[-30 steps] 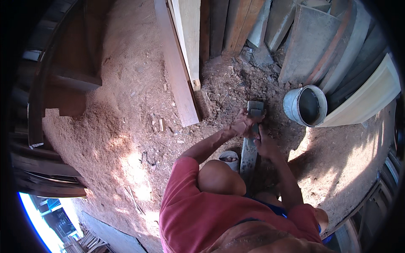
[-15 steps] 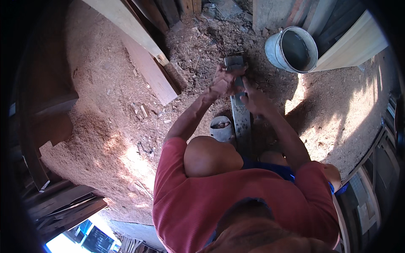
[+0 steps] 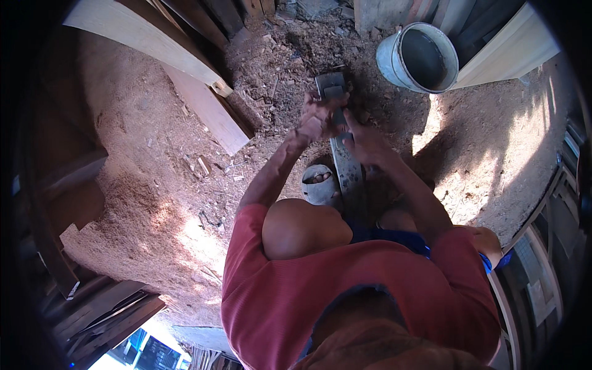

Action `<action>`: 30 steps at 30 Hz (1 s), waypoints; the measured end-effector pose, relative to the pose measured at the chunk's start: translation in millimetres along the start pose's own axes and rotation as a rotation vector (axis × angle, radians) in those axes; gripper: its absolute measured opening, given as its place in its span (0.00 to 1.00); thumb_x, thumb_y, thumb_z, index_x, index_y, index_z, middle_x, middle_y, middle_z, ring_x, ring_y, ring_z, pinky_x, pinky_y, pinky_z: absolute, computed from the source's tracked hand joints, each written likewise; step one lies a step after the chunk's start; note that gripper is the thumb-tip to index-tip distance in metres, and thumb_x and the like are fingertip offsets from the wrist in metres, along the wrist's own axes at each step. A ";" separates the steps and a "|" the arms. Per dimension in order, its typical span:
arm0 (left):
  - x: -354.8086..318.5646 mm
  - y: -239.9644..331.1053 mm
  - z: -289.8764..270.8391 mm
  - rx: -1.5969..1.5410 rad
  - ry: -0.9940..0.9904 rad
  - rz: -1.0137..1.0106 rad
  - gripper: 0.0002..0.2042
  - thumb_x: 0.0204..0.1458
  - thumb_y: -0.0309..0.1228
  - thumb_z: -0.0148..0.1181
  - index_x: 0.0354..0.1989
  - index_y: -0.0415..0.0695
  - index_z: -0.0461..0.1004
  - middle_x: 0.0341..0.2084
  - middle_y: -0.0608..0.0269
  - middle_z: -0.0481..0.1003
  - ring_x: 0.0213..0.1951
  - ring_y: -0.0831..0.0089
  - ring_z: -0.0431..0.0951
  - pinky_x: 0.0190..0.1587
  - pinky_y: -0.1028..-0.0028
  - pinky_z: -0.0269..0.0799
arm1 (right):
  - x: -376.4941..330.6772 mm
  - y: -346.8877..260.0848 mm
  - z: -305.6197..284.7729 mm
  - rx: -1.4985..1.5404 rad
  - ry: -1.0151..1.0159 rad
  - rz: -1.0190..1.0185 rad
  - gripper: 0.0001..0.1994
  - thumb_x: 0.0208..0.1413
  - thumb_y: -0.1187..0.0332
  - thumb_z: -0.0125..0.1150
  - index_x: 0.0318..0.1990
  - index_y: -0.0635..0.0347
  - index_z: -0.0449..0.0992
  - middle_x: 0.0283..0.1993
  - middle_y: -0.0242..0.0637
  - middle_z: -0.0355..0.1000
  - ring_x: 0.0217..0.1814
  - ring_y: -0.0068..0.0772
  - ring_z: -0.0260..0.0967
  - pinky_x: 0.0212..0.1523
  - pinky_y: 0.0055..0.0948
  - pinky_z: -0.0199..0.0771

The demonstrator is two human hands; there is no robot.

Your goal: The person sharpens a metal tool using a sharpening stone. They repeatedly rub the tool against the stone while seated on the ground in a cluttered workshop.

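I crouch over a long grey bar [image 3: 347, 176] that lies on the dirt between my feet. At its far end sits a dark boxy tool head [image 3: 330, 85]. My left hand [image 3: 316, 121] is closed around that tool just below the head. My right hand [image 3: 365, 143] presses on the bar a little nearer to me. My left foot in a grey sandal [image 3: 320, 184] rests beside the bar, and my bent left knee [image 3: 296, 228] is below it.
A grey metal bucket [image 3: 419, 58] stands at the upper right. Pale wooden planks [image 3: 142, 43] lean at the upper left, a short board [image 3: 206, 111] beneath them. Sawdust and wood chips [image 3: 185, 166] cover the ground. More timber [image 3: 505, 52] lies at the right.
My head has tipped forward, so the view slid and the bucket and planks shifted upward. Both hands stay on the tool and bar, moved slightly farther along it.
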State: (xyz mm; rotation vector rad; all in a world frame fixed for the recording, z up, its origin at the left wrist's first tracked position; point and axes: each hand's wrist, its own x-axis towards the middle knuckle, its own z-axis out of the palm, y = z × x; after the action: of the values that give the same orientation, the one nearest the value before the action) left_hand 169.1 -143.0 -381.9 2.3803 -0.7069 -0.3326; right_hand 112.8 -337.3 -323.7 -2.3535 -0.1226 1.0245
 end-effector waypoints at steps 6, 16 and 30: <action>-67.5 18.9 44.5 0.005 0.068 0.100 0.38 0.42 0.53 0.76 0.64 0.55 0.75 0.56 0.66 0.81 0.55 0.73 0.81 0.65 0.55 0.56 | -51.7 -19.5 39.6 0.009 -0.127 0.198 0.45 0.60 0.64 0.59 0.80 0.55 0.40 0.42 0.65 0.79 0.44 0.64 0.80 0.50 0.56 0.79; -37.1 16.0 21.8 -0.048 0.016 0.085 0.42 0.39 0.46 0.79 0.67 0.53 0.72 0.59 0.66 0.79 0.57 0.72 0.81 0.65 0.58 0.60 | -26.9 -2.0 10.9 -0.021 -0.131 -0.001 0.44 0.63 0.62 0.57 0.80 0.58 0.37 0.45 0.64 0.79 0.45 0.67 0.79 0.52 0.59 0.77; -9.9 6.0 8.7 -0.002 0.002 -0.093 0.42 0.34 0.55 0.80 0.65 0.62 0.75 0.59 0.76 0.80 0.58 0.75 0.79 0.69 0.58 0.54 | 8.6 16.8 7.0 -0.002 0.008 -0.125 0.43 0.62 0.64 0.58 0.79 0.62 0.40 0.57 0.57 0.77 0.55 0.65 0.76 0.60 0.50 0.76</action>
State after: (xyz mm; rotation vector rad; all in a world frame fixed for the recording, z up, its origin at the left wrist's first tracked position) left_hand 155.1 -145.7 -384.2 2.4157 -0.5965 -0.3703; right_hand 111.7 -345.6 -342.0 -2.3194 -0.2645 0.9546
